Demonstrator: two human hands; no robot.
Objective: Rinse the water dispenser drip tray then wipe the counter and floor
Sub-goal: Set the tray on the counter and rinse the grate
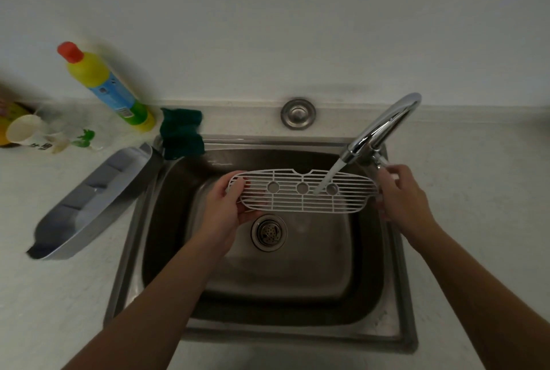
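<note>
**Supervisor:** Report the position of the task item.

**Operator:** I see the white plastic slotted grille with three round holes held level over the stainless-steel sink basin, above the round drain strainer. The stream from the chrome curved faucet lands on the grille's right portion, near the rightmost hole.

**Supervisor:** State of the fingers?

**Operator:** Left hand – fingers pinch the grille's left end, thumb on top, the others underneath. Right hand – it sits at the grille's right end, fingers curled at the edge; I cannot tell whether they actually clamp it. The faucet lever lies just above that hand.

**Supervisor:** Where is the tray body?

**Operator:** The grey elongated plastic drip tray base rests on the white surface left of the sink, one end overlapping the sink rim. Behind it stand a yellow detergent bottle with a red cap and a dark green cloth draped over the sink's rear-left rim.
</note>
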